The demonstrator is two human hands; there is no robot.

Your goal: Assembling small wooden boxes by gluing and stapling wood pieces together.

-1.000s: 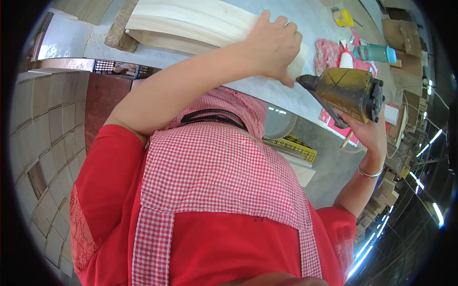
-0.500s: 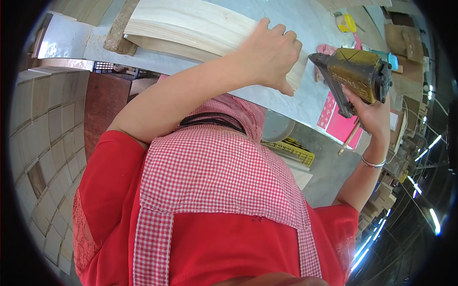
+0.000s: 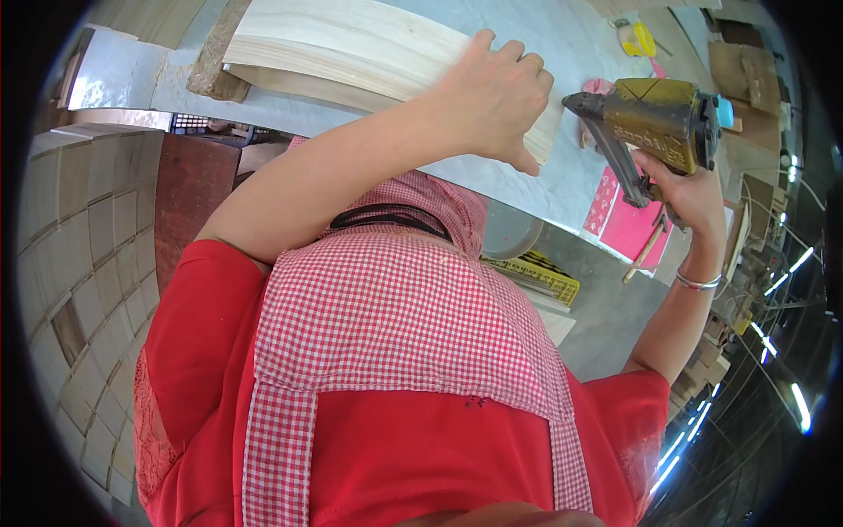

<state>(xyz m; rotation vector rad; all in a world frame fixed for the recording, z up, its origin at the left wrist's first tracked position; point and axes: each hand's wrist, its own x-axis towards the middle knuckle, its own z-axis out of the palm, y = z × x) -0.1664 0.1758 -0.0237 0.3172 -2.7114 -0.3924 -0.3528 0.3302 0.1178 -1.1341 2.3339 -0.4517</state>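
A long pale wooden box (image 3: pixel 351 44) lies on the worktable, its broad top board facing up. My left hand (image 3: pixel 505 97) is clasped over its right end, thumb on the near side and fingers across the far side. In my right hand (image 3: pixel 689 193) is a nail gun (image 3: pixel 654 123) with a worn, dark yellow body, gripped by its handle. The gun's nose points left, close to the box's right end; whether they touch I cannot tell. My left palm hides part of that end.
Under the box's left end sits a rough wood block (image 3: pixel 215 79). A yellow tub (image 3: pixel 637 39) and a pink sheet (image 3: pixel 628 224) lie on the grey worktable (image 3: pixel 527 198). Wooden pieces are stacked at left (image 3: pixel 88 228). A yellow crate (image 3: pixel 549 277) stands below the table edge.
My right hand has raised the nail gun slightly away from me, and its nose has shifted a little left. The box and my left hand have moved slightly left.
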